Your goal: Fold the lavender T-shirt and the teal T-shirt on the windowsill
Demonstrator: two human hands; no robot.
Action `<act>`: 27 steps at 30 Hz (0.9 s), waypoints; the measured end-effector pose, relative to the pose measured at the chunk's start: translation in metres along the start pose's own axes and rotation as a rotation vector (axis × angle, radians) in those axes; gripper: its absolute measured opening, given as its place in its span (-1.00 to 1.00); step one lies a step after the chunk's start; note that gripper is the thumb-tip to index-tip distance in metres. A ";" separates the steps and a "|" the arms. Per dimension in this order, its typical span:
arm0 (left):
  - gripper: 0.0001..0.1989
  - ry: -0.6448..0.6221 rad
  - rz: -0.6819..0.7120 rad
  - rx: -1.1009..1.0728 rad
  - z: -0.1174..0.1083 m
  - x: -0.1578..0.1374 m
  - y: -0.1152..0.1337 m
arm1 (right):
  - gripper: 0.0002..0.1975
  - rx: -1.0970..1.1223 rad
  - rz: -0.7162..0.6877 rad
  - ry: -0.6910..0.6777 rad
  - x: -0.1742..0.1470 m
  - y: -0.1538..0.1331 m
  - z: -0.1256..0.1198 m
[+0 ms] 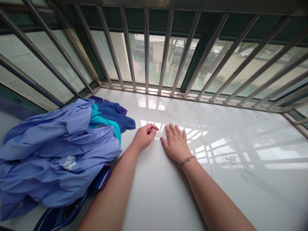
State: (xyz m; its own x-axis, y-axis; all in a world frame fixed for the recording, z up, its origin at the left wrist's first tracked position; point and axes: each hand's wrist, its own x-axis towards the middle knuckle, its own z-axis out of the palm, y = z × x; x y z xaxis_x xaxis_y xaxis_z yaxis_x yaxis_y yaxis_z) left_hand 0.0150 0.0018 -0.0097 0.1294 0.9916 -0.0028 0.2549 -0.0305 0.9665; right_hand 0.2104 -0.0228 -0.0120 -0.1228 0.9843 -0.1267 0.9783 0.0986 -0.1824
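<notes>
My left hand (145, 137) rests on its side on the glossy white ledge (156, 192), fingers curled in toward the thumb with nothing seen in them. Beside it, my right hand (176, 143) lies palm down and flat, fingers spread; a thin bracelet (186, 161) circles that wrist. Left of my left forearm is a crumpled heap of clothes. On top is a periwinkle-blue garment (48, 144) with a white print. A teal garment (115, 126) and a dark blue one (113, 113) stick out behind it. Navy cloth with striped trim (104, 177) shows underneath.
Metal bars (146, 51) line the far edge of the ledge and continue along the left and right sides. Behind them are window panes (158, 67) with a fence and greenery outside. A seam (201, 128) crosses the ledge right of my hands.
</notes>
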 end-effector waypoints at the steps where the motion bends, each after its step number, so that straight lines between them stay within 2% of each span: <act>1: -0.82 -0.002 -0.003 -0.002 0.000 0.000 0.000 | -0.27 -0.007 -0.003 0.001 0.000 0.000 0.000; 16: -0.80 -0.012 -0.007 0.024 0.001 0.001 0.002 | -0.27 -0.111 -0.036 0.031 -0.003 -0.004 0.003; 27: -0.81 -0.016 0.003 0.038 0.002 0.000 0.000 | -0.27 -0.109 -0.046 0.041 -0.001 -0.003 0.003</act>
State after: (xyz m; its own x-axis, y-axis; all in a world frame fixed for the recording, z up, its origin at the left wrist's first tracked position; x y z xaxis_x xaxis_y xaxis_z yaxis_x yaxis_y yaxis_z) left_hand 0.0169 0.0021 -0.0098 0.1458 0.9893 -0.0044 0.2904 -0.0385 0.9561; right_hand 0.2067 -0.0251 -0.0141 -0.1636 0.9833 -0.0803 0.9843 0.1572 -0.0802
